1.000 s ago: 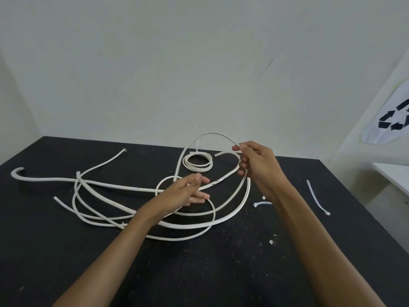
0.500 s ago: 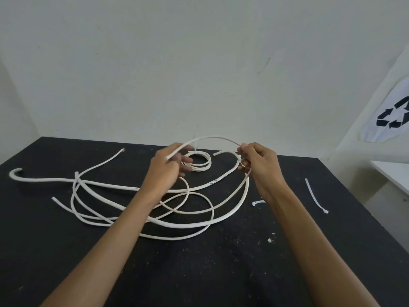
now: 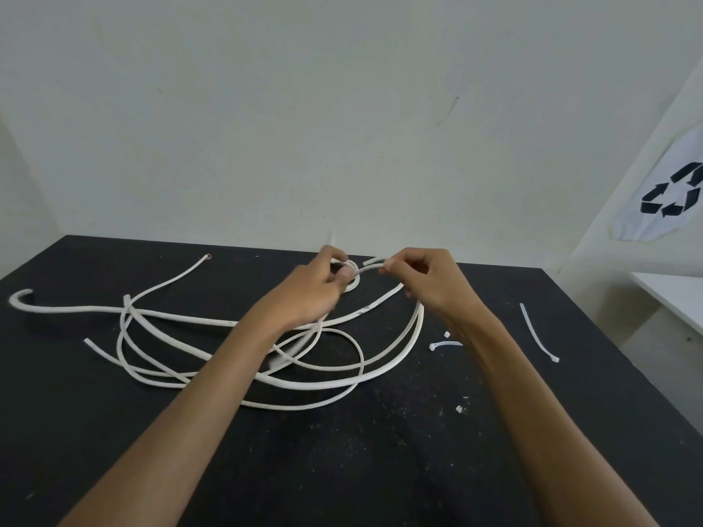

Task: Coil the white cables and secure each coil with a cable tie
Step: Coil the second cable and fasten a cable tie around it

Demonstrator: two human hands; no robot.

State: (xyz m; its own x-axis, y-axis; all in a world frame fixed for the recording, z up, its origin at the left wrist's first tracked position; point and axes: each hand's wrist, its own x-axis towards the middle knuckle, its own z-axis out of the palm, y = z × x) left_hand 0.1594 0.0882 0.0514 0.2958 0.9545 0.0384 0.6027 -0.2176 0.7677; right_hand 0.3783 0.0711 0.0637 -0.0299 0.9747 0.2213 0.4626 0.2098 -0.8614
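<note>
1. Black table; matte top, dusted with pale specks and a few white crumbs.
2. Loose white cables sprawl in overlapping loops across the left and middle; one hooked end near the left edge.
3. Small finished coil at the far middle, mostly hidden.
4. Cable tie lies on the right, well apart from the cables; short tie piece just beside the big loop.
</note>
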